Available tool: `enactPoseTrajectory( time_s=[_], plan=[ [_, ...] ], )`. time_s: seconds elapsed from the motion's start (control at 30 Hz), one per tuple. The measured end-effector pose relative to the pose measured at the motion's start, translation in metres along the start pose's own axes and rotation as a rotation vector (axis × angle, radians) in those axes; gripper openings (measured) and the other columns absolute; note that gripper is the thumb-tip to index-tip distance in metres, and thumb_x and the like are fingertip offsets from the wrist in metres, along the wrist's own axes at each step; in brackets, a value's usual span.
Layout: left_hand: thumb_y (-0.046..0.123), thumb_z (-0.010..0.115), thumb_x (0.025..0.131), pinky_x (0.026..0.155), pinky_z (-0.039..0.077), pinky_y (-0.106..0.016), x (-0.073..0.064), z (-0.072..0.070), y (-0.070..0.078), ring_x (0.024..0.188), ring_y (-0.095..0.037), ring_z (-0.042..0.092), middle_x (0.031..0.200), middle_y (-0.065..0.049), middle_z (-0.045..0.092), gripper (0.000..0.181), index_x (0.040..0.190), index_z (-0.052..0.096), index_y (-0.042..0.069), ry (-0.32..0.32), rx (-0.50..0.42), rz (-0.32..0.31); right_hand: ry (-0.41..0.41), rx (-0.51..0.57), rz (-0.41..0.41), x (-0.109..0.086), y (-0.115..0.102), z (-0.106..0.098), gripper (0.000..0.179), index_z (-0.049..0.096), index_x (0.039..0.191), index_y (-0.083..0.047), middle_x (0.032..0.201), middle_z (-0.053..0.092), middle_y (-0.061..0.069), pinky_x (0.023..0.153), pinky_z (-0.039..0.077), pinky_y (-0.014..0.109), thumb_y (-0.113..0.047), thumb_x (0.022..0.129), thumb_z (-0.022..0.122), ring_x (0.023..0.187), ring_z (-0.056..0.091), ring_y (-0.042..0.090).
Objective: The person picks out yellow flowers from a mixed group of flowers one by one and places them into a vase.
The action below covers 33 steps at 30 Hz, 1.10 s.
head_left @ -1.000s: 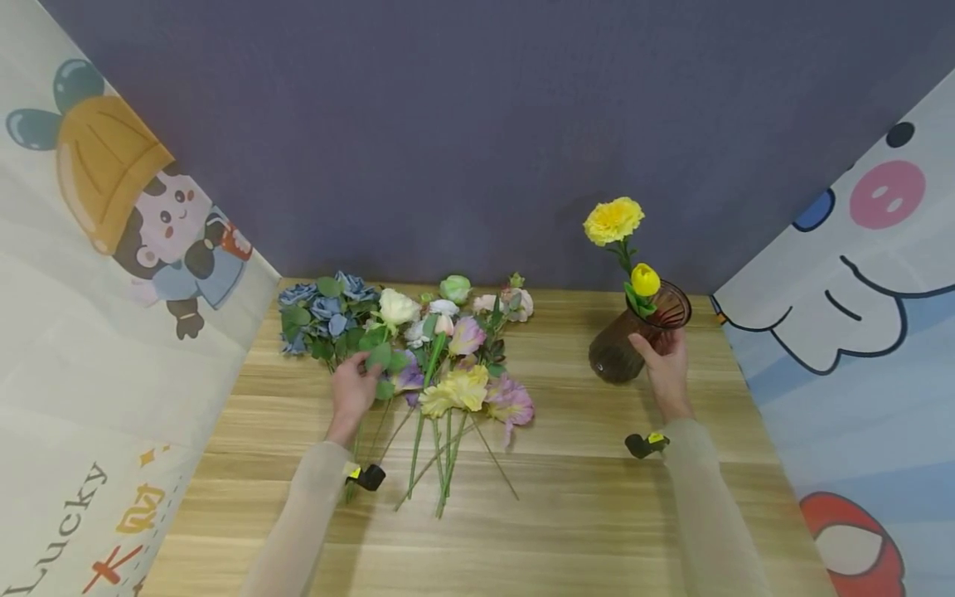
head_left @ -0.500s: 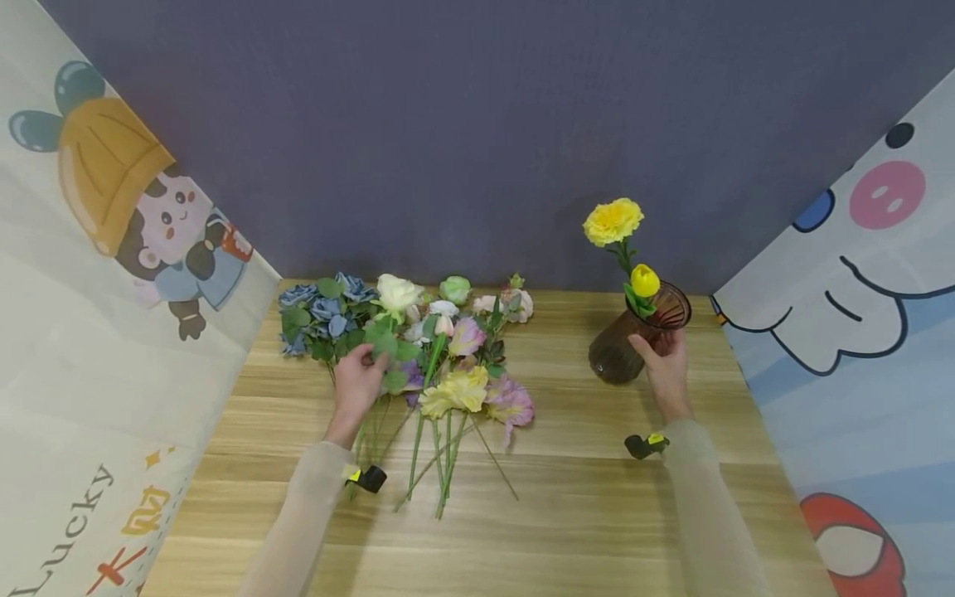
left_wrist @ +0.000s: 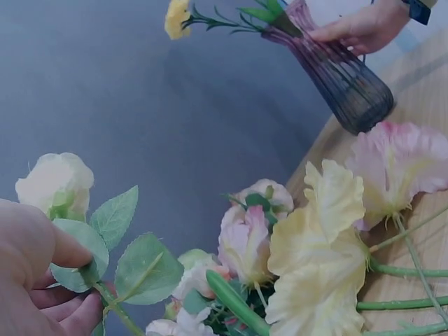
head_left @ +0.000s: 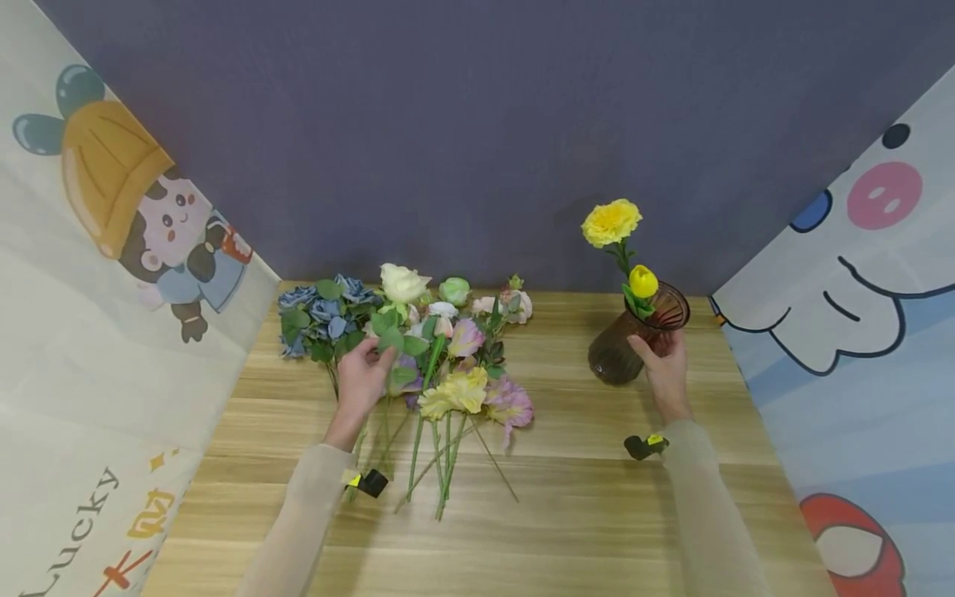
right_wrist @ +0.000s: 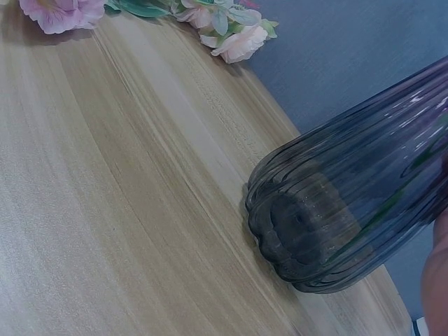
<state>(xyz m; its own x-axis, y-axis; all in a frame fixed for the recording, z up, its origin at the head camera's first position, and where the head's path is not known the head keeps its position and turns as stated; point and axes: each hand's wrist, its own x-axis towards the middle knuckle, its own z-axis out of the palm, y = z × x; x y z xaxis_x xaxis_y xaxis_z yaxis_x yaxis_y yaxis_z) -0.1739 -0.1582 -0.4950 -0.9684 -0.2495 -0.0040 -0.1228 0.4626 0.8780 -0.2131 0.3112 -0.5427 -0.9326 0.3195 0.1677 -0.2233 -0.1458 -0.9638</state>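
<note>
Between thumb and fingers, my left hand (head_left: 362, 375) pinches the leafy stem of a white rose (head_left: 404, 283). In the left wrist view the white rose (left_wrist: 56, 183) shows just past the hand, with broad green leaves (left_wrist: 147, 269) by the fingertips. My right hand (head_left: 666, 373) grips a ribbed, tinted glass vase (head_left: 615, 352) near its flared rim. A yellow carnation (head_left: 612, 223) and a yellow tulip (head_left: 643, 282) stand in the vase. In the right wrist view, the scalloped base of the vase (right_wrist: 308, 231) meets the wooden table, and stems show through the glass.
Blue roses (head_left: 324, 311) lie at the back left of the table (head_left: 582, 514). Beside them are a green bud (head_left: 454, 289), pale pink roses (head_left: 516, 305), a yellow ruffled flower (head_left: 457, 391) and a pink-purple flower (head_left: 511, 404), stems toward the front. A dark wall (head_left: 477, 141) rises behind.
The white rose has risen and shifted slightly right in my left hand, its leaves and stem moving along with it. My right hand and the vase have stayed in place.
</note>
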Motion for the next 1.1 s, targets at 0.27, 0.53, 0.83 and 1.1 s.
enactPoseTrajectory(
  time_s=[0.27, 0.53, 0.83, 1.1],
  plan=[
    [0.017, 0.068, 0.1, 0.094, 0.059, -0.048, -0.002, -0.001, 0.009, 0.106, -0.038, 0.071, 0.114, -0.026, 0.072, 0.03, 0.122, 0.068, -0.004, 0.006, -0.073, 0.012, -0.009, 0.02, -0.017, 0.0, 0.001, 0.0, 0.056, 0.052, 0.139, -0.012, 0.125, 0.062, -0.001, 0.099, 0.049, 0.018, 0.012, 0.091, 0.069, 0.117, 0.058, 0.011],
    [0.016, 0.069, 0.1, 0.095, 0.06, -0.042, -0.005, -0.002, 0.017, 0.109, -0.036, 0.071, 0.116, -0.024, 0.072, 0.029, 0.122, 0.069, -0.002, -0.007, -0.156, 0.039, -0.008, -0.01, 0.008, 0.0, 0.0, 0.0, 0.059, 0.049, 0.143, -0.01, 0.127, 0.061, -0.002, 0.099, 0.048, 0.018, 0.009, 0.092, 0.07, 0.12, 0.057, 0.012],
    [0.021, 0.07, 0.101, 0.093, 0.06, -0.035, -0.006, -0.003, 0.027, 0.107, -0.032, 0.071, 0.115, -0.022, 0.073, 0.03, 0.122, 0.068, 0.0, -0.06, -0.215, 0.077, 0.024, -0.065, 0.082, 0.008, 0.017, -0.01, 0.067, 0.041, 0.151, -0.013, 0.138, 0.054, -0.004, 0.106, 0.044, 0.016, 0.002, 0.094, 0.072, 0.133, 0.049, 0.013],
    [0.02, 0.071, 0.1, 0.097, 0.059, -0.036, -0.006, -0.002, 0.037, 0.11, -0.033, 0.07, 0.119, -0.022, 0.072, 0.033, 0.124, 0.067, -0.002, -0.091, -0.242, 0.092, 0.022, -0.08, 0.073, 0.008, 0.018, -0.011, 0.063, 0.044, 0.146, -0.015, 0.133, 0.055, -0.004, 0.103, 0.045, 0.015, -0.003, 0.093, 0.076, 0.13, 0.05, 0.012]
  ],
)
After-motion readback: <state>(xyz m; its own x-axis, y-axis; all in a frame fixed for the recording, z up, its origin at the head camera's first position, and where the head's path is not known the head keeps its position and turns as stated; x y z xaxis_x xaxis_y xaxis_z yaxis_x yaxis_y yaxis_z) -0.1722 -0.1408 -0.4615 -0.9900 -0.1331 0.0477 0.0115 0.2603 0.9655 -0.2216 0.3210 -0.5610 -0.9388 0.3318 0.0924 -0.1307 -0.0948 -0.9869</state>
